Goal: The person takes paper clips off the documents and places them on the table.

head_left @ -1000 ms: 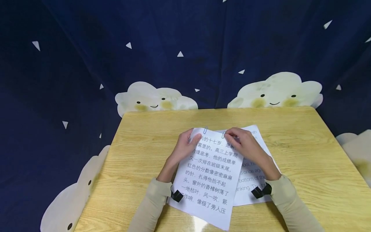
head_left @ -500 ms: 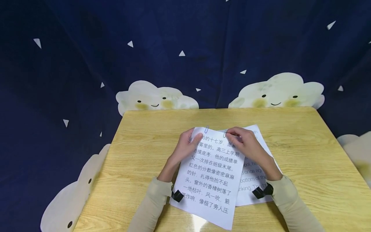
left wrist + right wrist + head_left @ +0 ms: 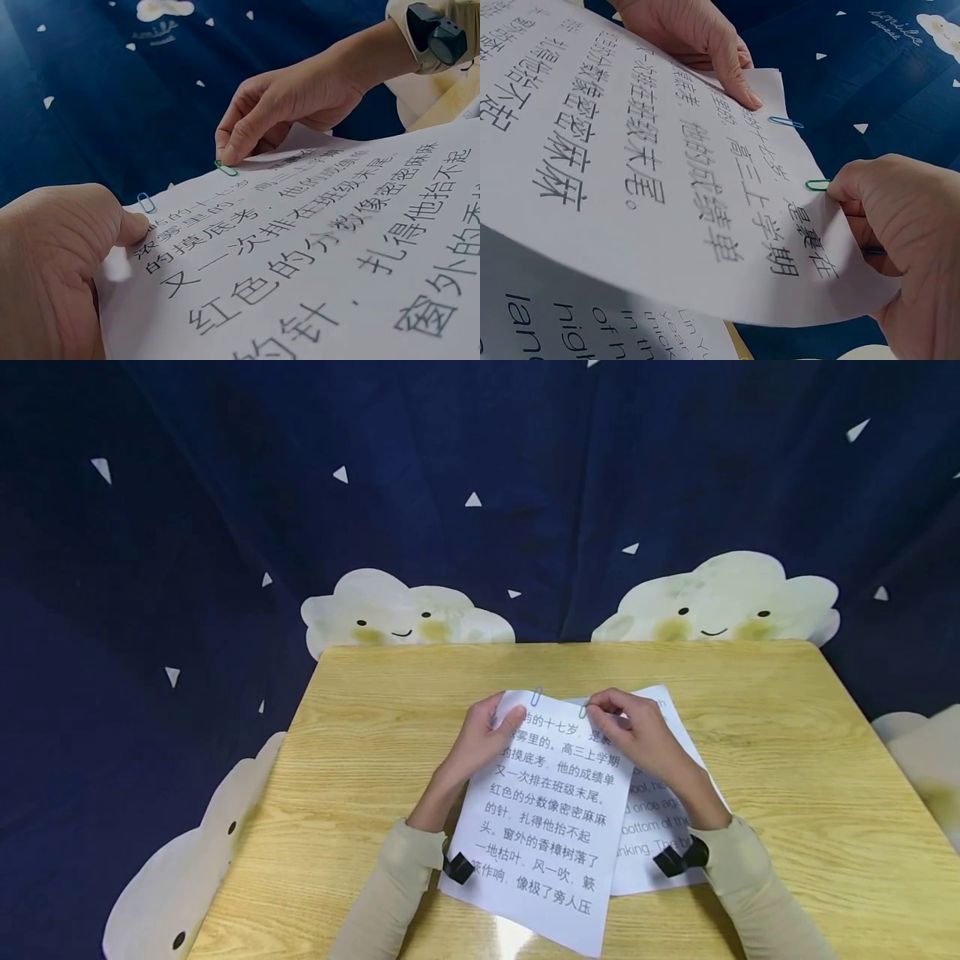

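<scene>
A white sheet of paper with large printed Chinese text is held up, slightly tilted. My left hand grips its upper left corner, thumb on the printed side. Beside that thumb, a blue paper clip sits on the top edge. Further right along this edge is a green paper clip, which my right hand pinches between thumb and finger. Those fingertips cover part of the clip. Between the right fingers a small dark bluish piece shows, too hidden to identify.
Beneath and to the right, a second sheet with English print lies on the wooden table, partly covered by the held sheet. Behind the table hangs a dark blue curtain with cloud shapes. Each wrist wears a black camera band.
The held sheet and its clips have shifted very slightly to the right in the head view. Both hands keep nearly the same place and grip.
</scene>
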Demonstrator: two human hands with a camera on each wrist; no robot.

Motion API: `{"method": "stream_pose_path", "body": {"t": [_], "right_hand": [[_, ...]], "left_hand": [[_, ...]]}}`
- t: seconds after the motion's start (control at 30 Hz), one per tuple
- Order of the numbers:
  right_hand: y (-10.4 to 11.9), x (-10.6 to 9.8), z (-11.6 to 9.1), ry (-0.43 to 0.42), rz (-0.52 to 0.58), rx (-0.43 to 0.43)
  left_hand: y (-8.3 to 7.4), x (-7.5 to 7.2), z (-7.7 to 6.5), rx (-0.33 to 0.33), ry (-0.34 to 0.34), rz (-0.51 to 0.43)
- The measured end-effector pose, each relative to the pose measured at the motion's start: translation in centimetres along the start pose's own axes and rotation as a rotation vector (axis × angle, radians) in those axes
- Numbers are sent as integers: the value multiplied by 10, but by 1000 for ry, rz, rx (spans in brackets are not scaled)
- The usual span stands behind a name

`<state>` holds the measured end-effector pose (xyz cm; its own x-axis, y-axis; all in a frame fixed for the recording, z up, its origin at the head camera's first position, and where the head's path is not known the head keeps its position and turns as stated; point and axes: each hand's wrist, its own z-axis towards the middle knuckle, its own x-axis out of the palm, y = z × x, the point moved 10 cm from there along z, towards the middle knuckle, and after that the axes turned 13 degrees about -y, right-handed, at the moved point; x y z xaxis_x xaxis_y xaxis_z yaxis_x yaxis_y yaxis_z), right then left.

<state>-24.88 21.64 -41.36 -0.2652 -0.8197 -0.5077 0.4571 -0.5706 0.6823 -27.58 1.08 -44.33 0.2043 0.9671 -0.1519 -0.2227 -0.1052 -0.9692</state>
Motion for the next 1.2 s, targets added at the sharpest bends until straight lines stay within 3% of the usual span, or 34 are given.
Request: {"method": "stream_pose_path", "body": {"t": [0.57,1.2], "right_hand": [[-1,-2,0,-13,38,21],[16,-14,2,-42,126,8]], "left_hand": [[1,-2,0,-5,4,-11],[-8,-1,-2,-31,9,-56]]}}
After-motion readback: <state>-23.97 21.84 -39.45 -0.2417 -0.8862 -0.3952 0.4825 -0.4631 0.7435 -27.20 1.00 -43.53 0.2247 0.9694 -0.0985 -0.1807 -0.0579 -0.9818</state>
